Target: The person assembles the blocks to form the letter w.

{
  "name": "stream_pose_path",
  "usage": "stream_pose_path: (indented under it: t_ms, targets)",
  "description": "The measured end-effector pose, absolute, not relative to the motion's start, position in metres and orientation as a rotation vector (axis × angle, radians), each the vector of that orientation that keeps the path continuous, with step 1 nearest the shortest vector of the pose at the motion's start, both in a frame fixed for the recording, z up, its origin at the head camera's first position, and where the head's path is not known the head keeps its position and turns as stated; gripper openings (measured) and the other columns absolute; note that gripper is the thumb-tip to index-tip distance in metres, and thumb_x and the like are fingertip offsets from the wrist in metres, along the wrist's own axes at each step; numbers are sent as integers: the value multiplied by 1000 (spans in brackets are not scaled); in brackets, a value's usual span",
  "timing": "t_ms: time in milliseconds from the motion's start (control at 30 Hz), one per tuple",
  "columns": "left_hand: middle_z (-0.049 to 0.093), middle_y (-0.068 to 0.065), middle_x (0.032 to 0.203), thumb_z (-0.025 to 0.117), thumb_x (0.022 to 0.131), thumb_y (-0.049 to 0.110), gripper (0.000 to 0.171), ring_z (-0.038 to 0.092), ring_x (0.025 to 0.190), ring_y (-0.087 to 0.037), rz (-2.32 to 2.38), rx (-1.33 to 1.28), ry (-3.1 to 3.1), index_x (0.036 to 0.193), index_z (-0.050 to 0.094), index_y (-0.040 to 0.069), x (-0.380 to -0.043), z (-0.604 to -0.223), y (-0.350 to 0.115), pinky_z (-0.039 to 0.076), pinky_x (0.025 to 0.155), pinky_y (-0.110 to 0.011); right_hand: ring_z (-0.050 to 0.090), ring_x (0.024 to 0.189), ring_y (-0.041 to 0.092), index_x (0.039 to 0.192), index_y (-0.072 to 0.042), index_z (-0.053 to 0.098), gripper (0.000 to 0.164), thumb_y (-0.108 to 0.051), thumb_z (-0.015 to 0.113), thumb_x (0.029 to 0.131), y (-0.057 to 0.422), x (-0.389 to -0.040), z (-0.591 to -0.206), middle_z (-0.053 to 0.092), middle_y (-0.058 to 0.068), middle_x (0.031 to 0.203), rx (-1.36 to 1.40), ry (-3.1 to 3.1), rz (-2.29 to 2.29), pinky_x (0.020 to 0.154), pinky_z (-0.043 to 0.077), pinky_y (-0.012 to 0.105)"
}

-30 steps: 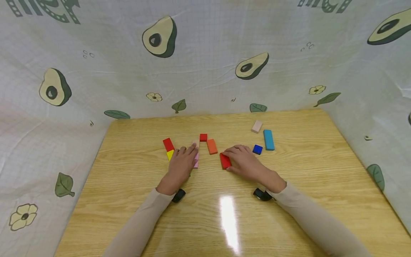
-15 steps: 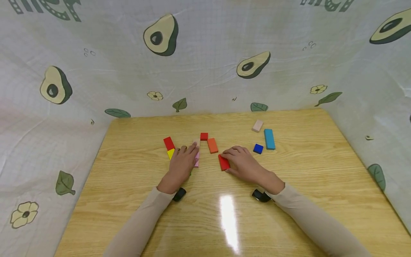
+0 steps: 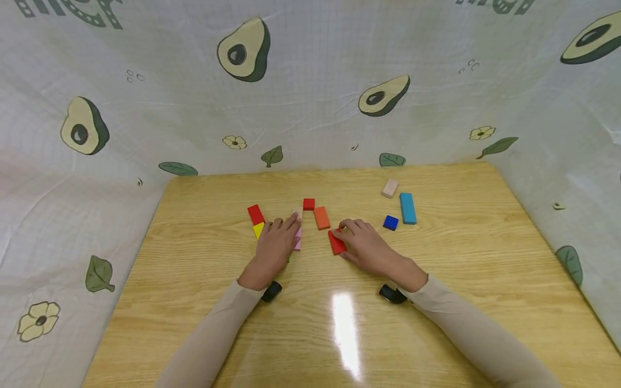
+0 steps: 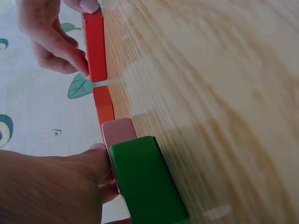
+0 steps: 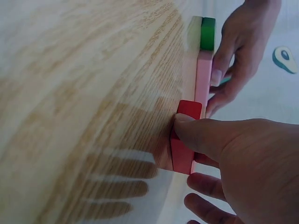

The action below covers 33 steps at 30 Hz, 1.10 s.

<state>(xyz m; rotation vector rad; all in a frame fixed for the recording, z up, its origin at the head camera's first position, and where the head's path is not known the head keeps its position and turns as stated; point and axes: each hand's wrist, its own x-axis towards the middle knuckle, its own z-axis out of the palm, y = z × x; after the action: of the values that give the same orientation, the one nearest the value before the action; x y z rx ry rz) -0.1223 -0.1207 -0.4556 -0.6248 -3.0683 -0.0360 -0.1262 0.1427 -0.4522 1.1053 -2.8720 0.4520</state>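
Observation:
In the head view, a flat red block (image 3: 337,242) lies on the table right of centre. My right hand (image 3: 370,249) pinches it from the right, with the thumb (image 5: 186,122) on its near end in the right wrist view. My left hand (image 3: 274,248) rests over a line of blocks, its fingers fairly straight. The thumb touches a pink block (image 3: 297,243), and the index finger overlaps a paler pink one beyond it. A green block (image 4: 147,179) stands against the pink block's near end, mostly hidden under the hand from above.
Beyond the hands lie an orange block (image 3: 322,218) and a small red cube (image 3: 309,204). Left of them are another red block (image 3: 256,214) and a yellow block (image 3: 259,230). To the right sit a blue cube (image 3: 390,222), a light blue block (image 3: 408,209) and a pale block (image 3: 390,188).
My right hand has slid the flat red block slightly left, closer to the orange and pink blocks. The left hand keeps its place among the blocks.

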Motion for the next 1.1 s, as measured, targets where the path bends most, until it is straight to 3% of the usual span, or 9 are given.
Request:
stream_pose_path:
  t_ms: [1100]
  targets:
    - [45, -7, 166, 60, 109, 28, 51, 52, 135, -36, -36, -627, -3107, 157, 52, 12, -126, -455, -121, 44, 112, -53, 60, 116, 36, 134, -2, 73, 49, -17, 87, 90, 122, -133, -454, 63, 15, 129, 1059, -2860, 443, 97, 54, 51]
